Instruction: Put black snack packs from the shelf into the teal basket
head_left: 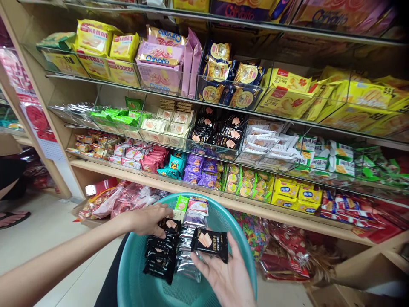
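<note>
Hands over the teal basket (249, 238): your left hand (147, 219) presses fingers onto a black wafer packet (168, 224) atop the row stacked inside, while your right hand (227, 276) lies palm-up, fingers spread, with another black packet (210, 244) resting on its fingertips

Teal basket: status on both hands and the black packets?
Left hand on black packet atop the row in the teal basket. Right hand open, palm up, another black packet lying on its fingers. Nothing in the way.
</note>
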Demonstrator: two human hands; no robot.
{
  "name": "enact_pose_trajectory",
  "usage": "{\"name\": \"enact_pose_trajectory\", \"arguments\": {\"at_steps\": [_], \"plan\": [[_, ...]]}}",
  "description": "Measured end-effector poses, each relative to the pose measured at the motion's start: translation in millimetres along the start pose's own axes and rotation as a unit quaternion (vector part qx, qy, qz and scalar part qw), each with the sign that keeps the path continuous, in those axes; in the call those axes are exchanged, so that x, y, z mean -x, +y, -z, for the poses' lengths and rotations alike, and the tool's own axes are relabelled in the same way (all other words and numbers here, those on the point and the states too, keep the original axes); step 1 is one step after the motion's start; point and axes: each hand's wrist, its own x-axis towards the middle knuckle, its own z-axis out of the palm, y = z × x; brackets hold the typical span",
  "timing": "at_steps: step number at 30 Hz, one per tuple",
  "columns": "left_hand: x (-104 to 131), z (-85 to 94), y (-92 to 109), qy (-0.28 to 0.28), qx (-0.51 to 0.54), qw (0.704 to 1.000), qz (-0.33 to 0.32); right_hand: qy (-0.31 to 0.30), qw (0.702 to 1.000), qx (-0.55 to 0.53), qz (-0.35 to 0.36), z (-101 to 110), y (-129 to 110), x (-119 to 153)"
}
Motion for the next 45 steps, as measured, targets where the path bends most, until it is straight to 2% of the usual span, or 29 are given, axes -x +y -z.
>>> {"name": "enact_pose_trajectory", "arguments": {"at_steps": [5, 11, 16, 19, 22, 26, 30, 37, 42, 45], "plan": [[-1.0, -3.1, 1.6, 0.025, -0.002, 1.0, 0.002, -0.014, 1.0, -0.003, -0.013, 0.3, 3.7, -2.8], [-2.1, -7.4, -2.0, 0.022, -0.004, 1.0, -0.001, -0.033, 0.999, 0.024, -0.002, 2.1, 9.3, -6.1], [4.6, -1.0, -2.9, 0.029, 0.0, 1.0, 0.009, -0.034, 0.999, 0.03, -0.01, 0.9, 11.6, -5.8], [13.2, 6.9, 10.6, 0.087, 0.007, 0.996, -0.017, -0.037, 0.999, 0.026, -0.015, -2.2, 14.8, -3.6], [22.4, 8.6, 37.5, 0.151, 0.02, 0.986, -0.067, -0.046, 0.998, 0.023, -0.026, -5.2, 20.2, -2.6], [29.0, -3.5, 71.0, 0.093, 0.049, 0.988, -0.114, -0.086, 0.991, 0.028, -0.093, -7.2, 27.5, -6.1], [27.9, -15.4, 82.7, 0.056, 0.056, 0.992, -0.1, -0.144, 0.977, 0.027, -0.155, -6.9, 31.1, -11.2], [29.7, -19.0, 84.2, 0.08, 0.074, 0.988, -0.108, -0.132, 0.981, 0.047, -0.132, 1.9, 44.9, -13.2], [34.4, -21.2, 85.4, 0.042, 0.085, 0.992, -0.082, -0.104, 0.987, 0.078, -0.093, 9.4, 56.7, -15.0], [38.2, -19.7, 89.2, 0.007, 0.069, 0.996, -0.059, -0.111, 0.985, 0.093, -0.098, 8.9, 58.1, -11.3]]}}
